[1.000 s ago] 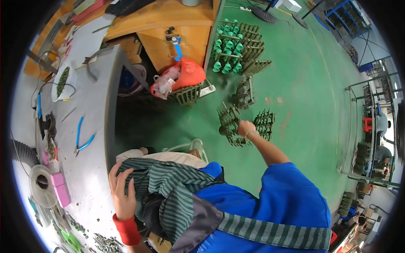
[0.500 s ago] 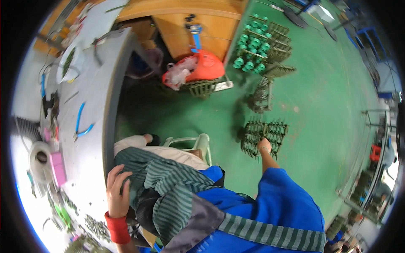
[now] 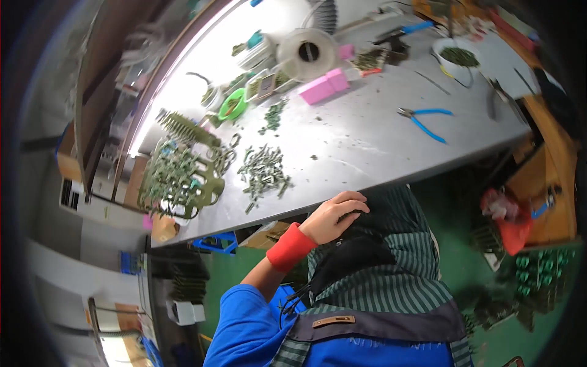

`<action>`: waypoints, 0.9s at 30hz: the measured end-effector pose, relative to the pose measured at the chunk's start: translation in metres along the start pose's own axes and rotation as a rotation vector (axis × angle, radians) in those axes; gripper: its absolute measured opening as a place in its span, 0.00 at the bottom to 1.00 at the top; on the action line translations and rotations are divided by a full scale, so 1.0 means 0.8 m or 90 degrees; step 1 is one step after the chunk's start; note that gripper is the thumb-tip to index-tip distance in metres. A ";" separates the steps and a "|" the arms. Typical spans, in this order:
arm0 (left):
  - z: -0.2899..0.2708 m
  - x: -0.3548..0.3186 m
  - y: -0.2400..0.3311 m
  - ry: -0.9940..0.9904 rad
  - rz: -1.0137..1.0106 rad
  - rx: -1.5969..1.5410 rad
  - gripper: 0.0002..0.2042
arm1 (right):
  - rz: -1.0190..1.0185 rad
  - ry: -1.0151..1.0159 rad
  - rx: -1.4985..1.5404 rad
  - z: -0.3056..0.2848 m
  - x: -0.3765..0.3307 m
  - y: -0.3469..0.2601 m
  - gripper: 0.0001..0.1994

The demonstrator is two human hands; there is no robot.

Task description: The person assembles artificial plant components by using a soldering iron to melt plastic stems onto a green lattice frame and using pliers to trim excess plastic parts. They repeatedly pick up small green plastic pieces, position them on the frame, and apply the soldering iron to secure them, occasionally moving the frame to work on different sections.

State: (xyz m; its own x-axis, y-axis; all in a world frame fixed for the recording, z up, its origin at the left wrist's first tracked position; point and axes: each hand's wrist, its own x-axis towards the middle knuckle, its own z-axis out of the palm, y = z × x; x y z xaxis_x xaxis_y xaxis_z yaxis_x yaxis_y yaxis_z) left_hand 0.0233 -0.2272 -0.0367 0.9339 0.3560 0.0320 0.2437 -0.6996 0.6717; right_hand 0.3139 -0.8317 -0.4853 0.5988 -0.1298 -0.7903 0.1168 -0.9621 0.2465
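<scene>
My left hand [image 3: 335,218], with a red wristband [image 3: 291,247] below it, is at the front edge of the metal-topped table [image 3: 361,144], above my striped apron [image 3: 373,284]. Its fingers are loosely bent and apart, and I see nothing held in them. My right hand is out of view. On the tabletop to the left of my hand lies a pile of small grey-green pieces [image 3: 264,171]. A pair of pliers with blue handles [image 3: 430,116] rests open on the right.
At the table's left end stands a green rack heaped with pale-green parts [image 3: 174,177]. Farther back are a green bowl [image 3: 232,104], a pink box [image 3: 324,87], a white reel [image 3: 307,54] and a white bowl of green bits [image 3: 457,56]. A red bag [image 3: 513,231] hangs beneath the right side.
My view has swung left from the floor to the tabletop. My right hand, which was at a green rack low on the floor, has left the view. My left hand stays by the table edge.
</scene>
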 end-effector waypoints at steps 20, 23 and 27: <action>-0.142 -0.340 -0.317 1.081 -0.453 -0.212 0.23 | -0.970 -0.289 0.013 -0.484 -0.591 -0.526 0.09; -0.187 -0.359 -0.363 1.179 -0.497 -0.217 0.31 | -1.012 -0.288 0.018 -0.465 -0.642 -0.591 0.08; -0.219 -0.370 -0.401 1.164 -0.389 -0.149 0.21 | -1.090 -0.302 -0.080 -0.451 -0.683 -0.643 0.09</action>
State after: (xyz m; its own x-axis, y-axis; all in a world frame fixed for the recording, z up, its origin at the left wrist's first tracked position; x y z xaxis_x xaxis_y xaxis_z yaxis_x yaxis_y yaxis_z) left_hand -0.3770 0.0006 -0.1323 -0.6449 0.7030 0.2998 0.2013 -0.2222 0.9540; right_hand 0.2124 -0.1794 0.0224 -0.4991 0.8273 -0.2579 0.3717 -0.0644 -0.9261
